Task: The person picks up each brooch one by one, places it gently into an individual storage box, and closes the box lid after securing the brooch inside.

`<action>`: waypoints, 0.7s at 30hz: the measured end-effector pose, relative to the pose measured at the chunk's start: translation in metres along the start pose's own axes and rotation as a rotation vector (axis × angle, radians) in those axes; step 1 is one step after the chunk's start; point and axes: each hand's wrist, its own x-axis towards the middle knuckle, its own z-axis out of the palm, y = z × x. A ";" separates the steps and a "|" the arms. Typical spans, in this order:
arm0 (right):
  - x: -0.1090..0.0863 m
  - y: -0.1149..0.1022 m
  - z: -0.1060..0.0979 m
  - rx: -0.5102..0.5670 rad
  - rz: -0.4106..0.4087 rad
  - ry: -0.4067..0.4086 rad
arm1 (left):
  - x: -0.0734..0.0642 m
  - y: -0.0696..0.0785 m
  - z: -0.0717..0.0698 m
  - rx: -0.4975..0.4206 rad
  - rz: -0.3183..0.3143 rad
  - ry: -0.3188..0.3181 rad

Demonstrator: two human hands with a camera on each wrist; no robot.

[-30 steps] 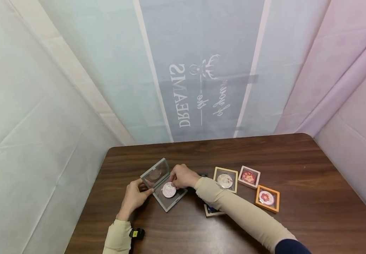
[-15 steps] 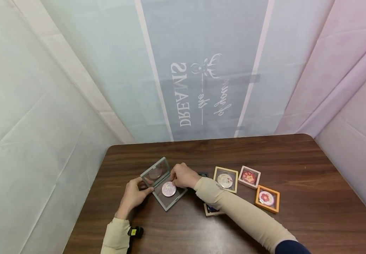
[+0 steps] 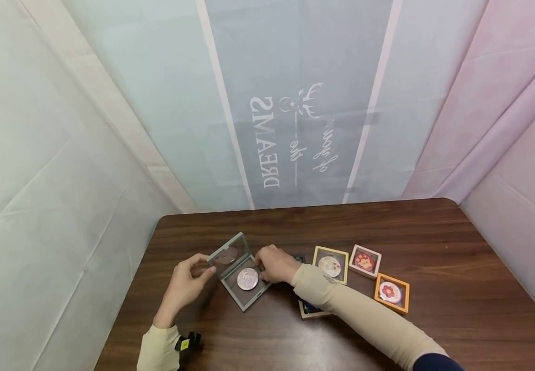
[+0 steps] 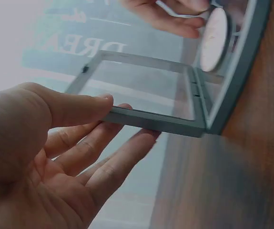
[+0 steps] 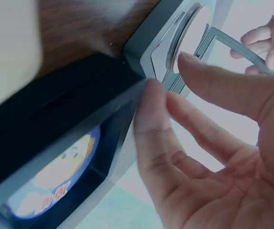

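Observation:
A grey-green square display case (image 3: 244, 304) stands hinged open on the table, its clear-windowed lid (image 3: 227, 253) tilted up. On the film of its lower half lies a round pink-and-white badge (image 3: 247, 279). My left hand (image 3: 187, 283) pinches the lid's outer edge, thumb on one face and fingers on the other, as the left wrist view shows. My right hand (image 3: 278, 264) is at the case's right side, thumb and fingers apart. In the right wrist view its thumb (image 5: 198, 71) overlaps the badge's edge, with a fingertip at the case's corner.
Right of the case are a yellow-framed case (image 3: 344, 253), a pale pink one (image 3: 375, 256) and an orange one (image 3: 404, 291), each with a round badge. A dark-framed case (image 5: 65, 119) and a beige one (image 3: 316, 314) are partly hidden by my right arm.
My right hand has shifted a little right, and its fingers have spread away from the badge. My left thumb has moved from the hinge corner to the lid's edge.

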 end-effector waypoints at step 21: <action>-0.008 0.008 0.002 -0.042 -0.004 -0.019 | -0.006 0.012 -0.003 -0.013 0.071 -0.079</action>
